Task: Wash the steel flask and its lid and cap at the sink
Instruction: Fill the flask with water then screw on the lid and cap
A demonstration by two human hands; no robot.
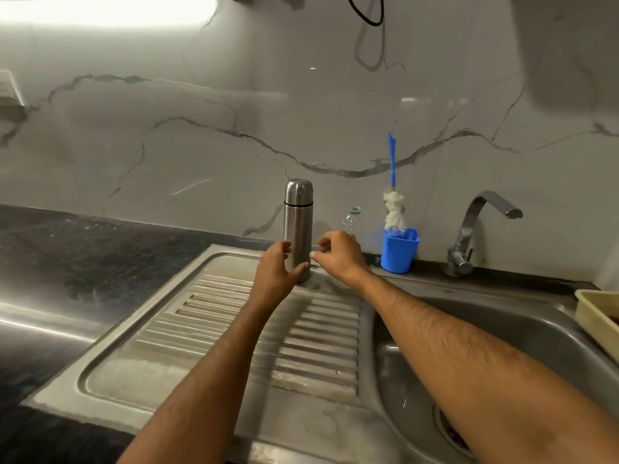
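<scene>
Steel flask (298, 226) stands up straight at the back of the ridged draining board (234, 329), close to the marble wall (201, 135). We see its cap (298, 191) on top, so the flask is closed and we cannot see inside it.

Our left hand (278, 269) is at the left side of the flask, down low. Its thumb touches the steel near the bottom and its fingers bend round the far side, but the grip looks loose. Our right hand (338, 254) is just beside the flask on the right. Its fingers are softly curled and it holds nothing.

Behind our right hand stands a clear plastic bottle (351, 219) with a green ring at its neck. We cannot tell if anything is in it. Next to it is a blue cup (400, 252). In the cup stands a bottle brush (393, 202) with white bristles and a blue handle.

A tap (479, 226) bends over the sink bowl (502, 363). A pale yellow tub (596, 316) sits on the right rim of the sink.
</scene>
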